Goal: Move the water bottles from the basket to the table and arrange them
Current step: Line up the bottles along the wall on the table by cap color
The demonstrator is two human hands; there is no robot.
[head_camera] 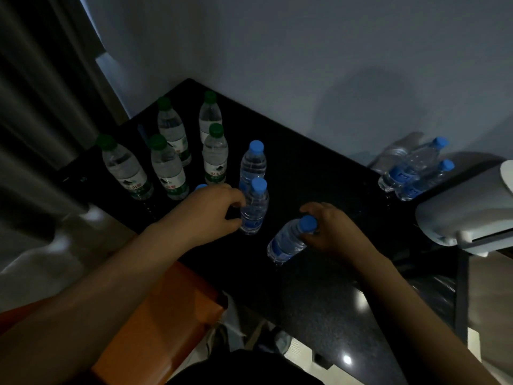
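My right hand point(330, 232) grips the neck of a tilted bottle point(288, 241) with a blue cap, near the front edge of the dark counter point(319, 173). My left hand point(211, 209) curls round an upright bottle point(254, 212). Behind it stands a third bottle point(253, 162). The green-capped bottles point(168, 168) stand beyond my left hand, and two spare bottles point(413, 170) lie well off to my right.
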